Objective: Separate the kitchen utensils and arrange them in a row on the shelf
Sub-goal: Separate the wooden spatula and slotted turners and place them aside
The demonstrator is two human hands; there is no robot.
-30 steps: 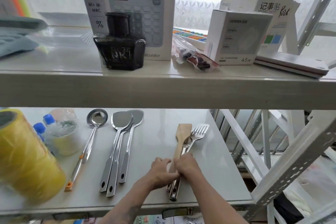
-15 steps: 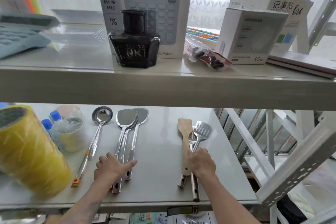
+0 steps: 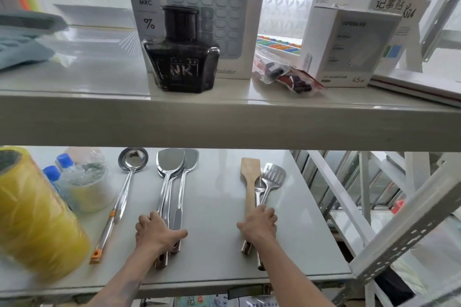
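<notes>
1. Both hands are pictured pressed onto utensil handles at the near edge of the lower shelf [image 3: 214, 207]: the left hand [image 3: 157, 232] is closed over the handles of two overlapping steel spatulas [image 3: 174, 172], and the right hand [image 3: 259, 227] is laid over the handles of a bunched trio.
2. That trio is made up of a wooden spatula [image 3: 249, 177], a slotted turner [image 3: 273, 178] and a third steel utensil [image 3: 259, 188] largely hidden between them; all three are seen touching.
3. Further left, a ladle [image 3: 131, 169] is shown lying alone, clear of its neighbours, with an orange-tipped tool [image 3: 104, 239] alongside its handle.
4. The task is judged partly done: a rough row has been formed, but both clusters are yet to be spread apart.
5. At the left end, a yellow roll [image 3: 32, 222] and wrapped bottles [image 3: 74, 179] are seen.
6. On the upper shelf, an ink bottle [image 3: 180, 57] is set before a calculator box [image 3: 199, 7].
</notes>
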